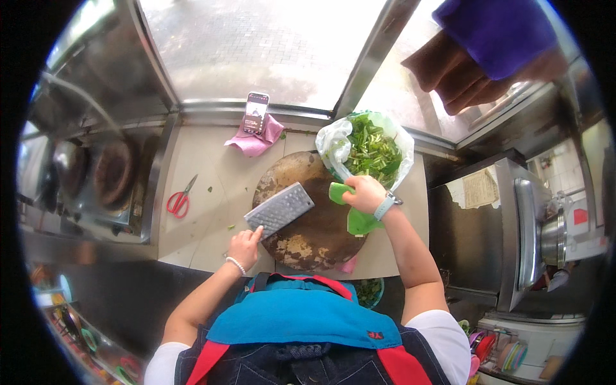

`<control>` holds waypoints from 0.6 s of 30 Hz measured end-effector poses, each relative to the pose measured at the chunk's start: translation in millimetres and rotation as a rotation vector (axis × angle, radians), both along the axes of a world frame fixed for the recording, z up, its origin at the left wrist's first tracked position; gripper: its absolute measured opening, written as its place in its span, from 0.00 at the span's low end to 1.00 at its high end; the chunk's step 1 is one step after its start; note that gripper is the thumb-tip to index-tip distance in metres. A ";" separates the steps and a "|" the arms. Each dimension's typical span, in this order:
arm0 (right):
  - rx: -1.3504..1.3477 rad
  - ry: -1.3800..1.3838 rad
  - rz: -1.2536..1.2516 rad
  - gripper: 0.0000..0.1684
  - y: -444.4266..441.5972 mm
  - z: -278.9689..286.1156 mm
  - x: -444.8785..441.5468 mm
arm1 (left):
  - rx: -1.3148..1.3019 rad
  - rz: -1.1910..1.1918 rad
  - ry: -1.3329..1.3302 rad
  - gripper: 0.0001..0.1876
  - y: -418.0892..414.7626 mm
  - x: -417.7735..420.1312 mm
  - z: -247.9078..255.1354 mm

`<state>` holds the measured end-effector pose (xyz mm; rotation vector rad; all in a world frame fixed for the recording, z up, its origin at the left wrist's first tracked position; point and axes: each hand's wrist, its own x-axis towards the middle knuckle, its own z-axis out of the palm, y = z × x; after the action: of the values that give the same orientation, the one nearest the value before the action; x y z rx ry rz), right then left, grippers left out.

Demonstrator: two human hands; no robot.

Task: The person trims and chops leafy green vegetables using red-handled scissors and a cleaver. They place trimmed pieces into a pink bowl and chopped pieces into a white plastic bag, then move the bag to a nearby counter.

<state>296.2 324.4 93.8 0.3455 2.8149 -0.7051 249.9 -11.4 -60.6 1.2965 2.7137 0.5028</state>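
Note:
My left hand (244,248), with a beaded bracelet at the wrist, grips a cleaver (281,209) whose dimpled steel blade lies over the left part of a round, worn wooden chopping block (301,250). Its handle is mostly hidden by the hand. At the block's right side, my right hand (366,193) is closed on a soft green piece (362,222), cloth or plastic; I cannot tell which. Just beyond that hand stands a clear plastic bag (405,144) full of cut leafy greens (373,151); whether the fingers also hold its edge is unclear.
Red-handled scissors (179,201) lie on the pale counter (207,159), left of the block. A phone (256,113) leans upright on a pink cloth (262,139) by the window ledge. Below the counter edge is a container of greens (369,292). Steel equipment flanks both sides.

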 end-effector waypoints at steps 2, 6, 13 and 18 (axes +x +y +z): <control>0.038 -0.012 0.011 0.17 14.0 3.9 13.2 | -0.077 -0.077 0.004 0.25 16.1 0.8 -13.4; 0.015 0.072 -0.001 0.16 65.1 -7.8 55.1 | -0.158 -0.129 0.101 0.14 60.4 -14.4 9.4; 0.176 0.128 -0.249 0.08 183.0 0.8 67.1 | 0.310 0.157 -0.191 0.14 254.2 -114.8 32.3; 0.243 0.045 -0.051 0.09 211.1 16.8 61.0 | 0.068 0.104 -0.263 0.08 319.2 -120.3 53.3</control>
<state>357.2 535.5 110.5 0.4480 2.9500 -0.3837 129.6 307.8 -7.2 1.0246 2.5725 0.7261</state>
